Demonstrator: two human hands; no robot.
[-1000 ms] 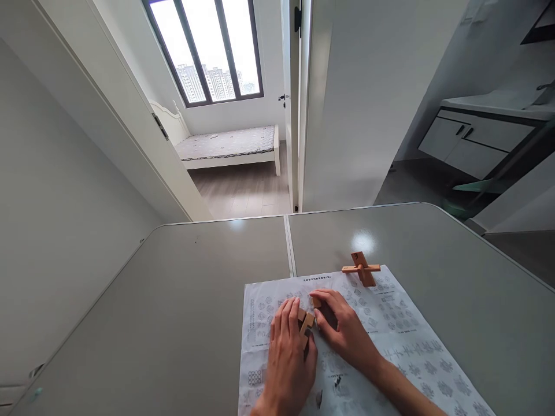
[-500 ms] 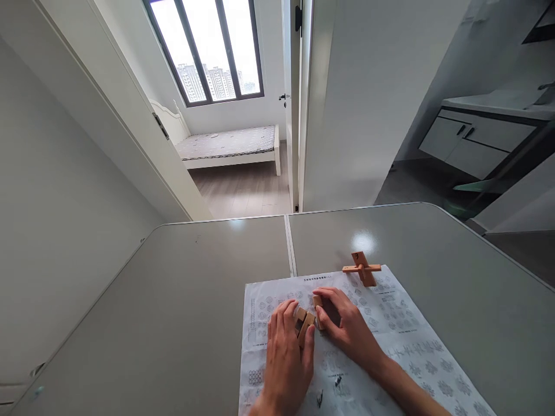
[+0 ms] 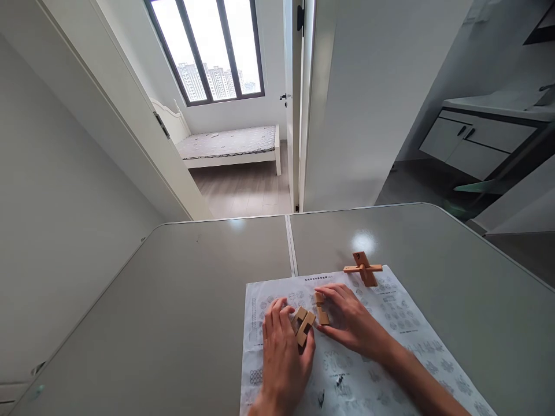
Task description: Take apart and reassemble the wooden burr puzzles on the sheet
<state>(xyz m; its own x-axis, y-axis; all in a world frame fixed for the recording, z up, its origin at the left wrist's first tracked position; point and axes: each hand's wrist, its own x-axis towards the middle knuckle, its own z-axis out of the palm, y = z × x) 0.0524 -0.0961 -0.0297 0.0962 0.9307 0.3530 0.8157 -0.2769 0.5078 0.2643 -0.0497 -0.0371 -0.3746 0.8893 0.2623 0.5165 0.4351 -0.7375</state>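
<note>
L hand (image 3: pixel 284 352) sits lower centre of the frame, fingers curled round a notched block pair (image 3: pixel 303 325): two short wooden bars that look crossed & locked into each other, resting on the sheet. R hand (image 3: pixel 351 323) is just right of it, thumb + fingertips narrow on a single block (image 3: pixel 321 309) lying flat, its near end pointing at the pair. The two lots are close but apart, w/ a thin gap btwn them, so I'd say that block isn't seated yet. Both sit on the diagram sheet (image 3: pixel 390 323), which is printed w/ rows of small puzzle figures and covers the lower-centre part of the grey folding table (image 3: pixel 173 300). At the sheet's top edge, right of centre & well apart from my hands, stands a wooden cross (image 3: pixel 362 269), bars joined & untouched. Progress as I judge it: one cross looks finished, a second has approx. two bars mated & a third in hand but loose. Can't tell if more loose pcs are hidden under my palms; none show elsewhere on the sheet.
</note>
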